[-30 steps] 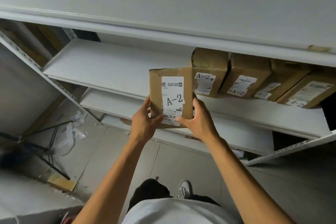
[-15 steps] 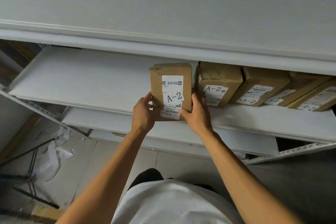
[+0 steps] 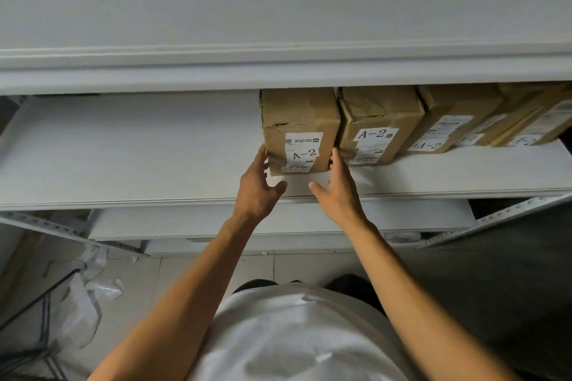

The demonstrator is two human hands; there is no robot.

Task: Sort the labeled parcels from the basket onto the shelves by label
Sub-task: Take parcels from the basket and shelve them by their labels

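On the middle shelf, near its front edge, sits a brown parcel with an "A-2" label facing out, upright and touching the next A-2 parcel on its right. Both hands are spread, not clamped on anything: the left hand has fingertips just brushing the parcel's left lower corner, the right hand sits at its right lower corner, thumbs pointing at each other below the box. Whether the fingers really touch the cardboard is hard to say.

Further right there's a third parcel, label also A-2, then a couple more whose labels are too blurry and angled to read, cut off at the frame edge. The upper shelf hides the backs of all the boxes. Crumpled white plastic lies on the floor lower left; no basket in view.
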